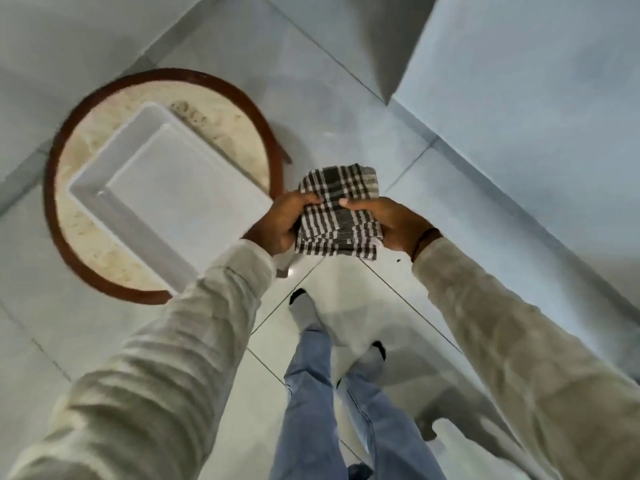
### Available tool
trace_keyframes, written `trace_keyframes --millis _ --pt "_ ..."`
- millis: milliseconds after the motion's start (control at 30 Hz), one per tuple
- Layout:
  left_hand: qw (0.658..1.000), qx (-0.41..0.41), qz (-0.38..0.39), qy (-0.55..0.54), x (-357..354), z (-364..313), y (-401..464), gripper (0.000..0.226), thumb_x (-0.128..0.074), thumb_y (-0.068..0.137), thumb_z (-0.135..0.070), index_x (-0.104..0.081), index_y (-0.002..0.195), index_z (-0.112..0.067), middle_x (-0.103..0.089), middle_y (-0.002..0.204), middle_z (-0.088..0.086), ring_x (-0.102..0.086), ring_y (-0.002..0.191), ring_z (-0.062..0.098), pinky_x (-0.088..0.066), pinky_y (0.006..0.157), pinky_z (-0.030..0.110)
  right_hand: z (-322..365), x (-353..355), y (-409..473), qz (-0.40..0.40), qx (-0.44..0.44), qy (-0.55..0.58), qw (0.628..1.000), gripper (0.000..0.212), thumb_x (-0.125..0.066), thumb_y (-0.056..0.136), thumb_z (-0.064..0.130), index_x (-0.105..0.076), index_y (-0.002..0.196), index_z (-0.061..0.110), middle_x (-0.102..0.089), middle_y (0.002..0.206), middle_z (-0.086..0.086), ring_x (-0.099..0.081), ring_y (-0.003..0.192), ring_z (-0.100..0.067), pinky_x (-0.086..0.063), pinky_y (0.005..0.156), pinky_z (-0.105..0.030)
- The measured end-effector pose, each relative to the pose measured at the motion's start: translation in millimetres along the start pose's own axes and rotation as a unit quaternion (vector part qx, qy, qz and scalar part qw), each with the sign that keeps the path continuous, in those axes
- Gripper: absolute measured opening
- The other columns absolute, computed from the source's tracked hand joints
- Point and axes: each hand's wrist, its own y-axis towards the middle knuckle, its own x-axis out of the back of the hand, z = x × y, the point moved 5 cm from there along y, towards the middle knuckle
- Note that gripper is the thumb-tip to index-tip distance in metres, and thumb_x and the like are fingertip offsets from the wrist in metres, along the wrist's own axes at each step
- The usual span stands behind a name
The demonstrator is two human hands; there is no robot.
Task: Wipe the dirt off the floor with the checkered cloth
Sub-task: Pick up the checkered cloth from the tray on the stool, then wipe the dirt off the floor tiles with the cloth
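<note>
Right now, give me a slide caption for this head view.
Both hands, left and right, hold the folded cloth above the floor, beside a round table.

Left hand (pixel 282 223) and right hand (pixel 391 225) outstretched, each grip closed, arms extended

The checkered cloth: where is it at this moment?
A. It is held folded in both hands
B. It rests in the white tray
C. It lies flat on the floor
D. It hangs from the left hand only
A: the checkered cloth is folded and gripped by the left hand and right hand, above the floor.
</note>
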Motion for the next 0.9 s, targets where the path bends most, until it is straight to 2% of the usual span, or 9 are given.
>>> trace_keyframes --millis 200,300,367,433,467,600,700,800,900 --pt "0.976 -0.061 -0.056 0.2 -93 97 97 0.032 -0.083 0.085 -0.007 -0.073 0.116 -0.007 -0.078 0.1 0.006 -0.077 0.09 0.023 -0.065 0.077 0.03 -93 159 -6 -0.113 -0.016 0.125 0.986 0.045 -0.063 0.098 0.011 -0.055 0.141 0.003 -0.066 0.138 -0.019 -0.064 0.128 -0.035 -0.048 0.114 -0.051" --pt "0.958 -0.073 -0.051 0.271 -107 158 168 0.024 -0.087 0.081 -0.005 -0.076 0.102 -0.009 -0.077 0.09 0.009 -0.072 0.07 0.017 -0.063 0.072 0.029 -164 229 25 -0.21 -0.036 0.18 0.96 0.039 -0.058 0.1 0.012 -0.059 0.136 0.0 -0.068 0.134 -0.023 -0.067 0.122 -0.038 -0.056 0.104 -0.049" --pt "0.936 -0.099 -0.065 0.331 -108 200 233 0.018 -0.084 0.081 -0.002 -0.073 0.086 -0.016 -0.076 0.088 0.013 -0.071 0.064 0.02 -0.06 0.072 0.028 -216 283 65 -0.287 -0.027 0.205 0.935 0.033 -0.059 0.099 0.012 -0.062 0.129 -0.002 -0.072 0.124 -0.023 -0.074 0.103 -0.037 -0.066 0.083 -0.04" --pt "0.891 -0.141 -0.08 0.424 -102 220 275 0.012 -0.074 0.086 -0.004 -0.076 0.09 -0.015 -0.08 0.1 0.014 -0.075 0.088 0.028 -0.055 0.083 0.023 -250 324 86 -0.377 -0.022 0.185 0.907 0.024 -0.061 0.097 0.012 -0.065 0.117 0.0 -0.072 0.1 -0.016 -0.07 0.064 -0.026 -0.056 0.053 -0.026" --pt "0.861 -0.167 -0.075 0.475 -99 237 305 0.014 -0.069 0.09 -0.007 -0.078 0.099 -0.013 -0.081 0.109 0.012 -0.074 0.101 0.028 -0.051 0.083 0.017 -274 348 103 -0.426 -0.025 0.165 0.889 0.022 -0.06 0.096 0.013 -0.065 0.113 0.002 -0.068 0.095 -0.015 -0.062 0.059 -0.023 -0.051 0.056 -0.027" --pt "0.723 -0.236 -0.02 0.649 -84 298 418 0.036 -0.055 0.101 -0.014 -0.067 0.135 -0.011 -0.067 0.141 0.009 -0.061 0.132 0.031 -0.05 0.106 0.034 -346 425 169 -0.586 -0.041 -0.01 0.809 0.031 -0.049 0.093 0.018 -0.067 0.115 0.008 -0.07 0.113 -0.02 -0.063 0.096 -0.039 -0.054 0.083 -0.04" --pt "0.615 -0.265 0.011 0.743 -78 329 484 0.055 -0.047 0.107 -0.018 -0.042 0.161 -0.008 -0.042 0.168 0.015 -0.04 0.155 0.035 -0.036 0.125 0.047 -367 458 209 -0.613 -0.011 -0.124 0.78 0.03 -0.046 0.093 0.016 -0.068 0.112 0.008 -0.073 0.114 -0.023 -0.066 0.107 -0.044 -0.049 0.078 -0.036" --pt "0.528 -0.313 -0.009 0.789 -76 350 532 0.066 -0.038 0.11 -0.024 -0.019 0.17 -0.005 -0.011 0.182 0.014 -0.014 0.169 0.033 -0.017 0.135 0.052 -363 470 254 -0.59 0.064 -0.25 0.765 0.041 -0.044 0.093 0.01 -0.064 0.129 0.014 -0.069 0.13 -0.016 -0.062 0.122 -0.038 -0.052 0.094 -0.04" --pt "0.498 -0.348 -0.054 0.793 -68 363 572 0.071 -0.03 0.111 -0.031 -0.007 0.172 -0.004 0.0 0.182 0.015 -0.003 0.171 0.033 -0.005 0.137 0.055 -377 454 313 -0.485 0.057 -0.412 0.769 0.056 -0.048 0.098 0.024 -0.042 0.152 0.013 -0.042 0.16 -0.014 -0.037 0.149 -0.033 -0.034 0.121 -0.043"
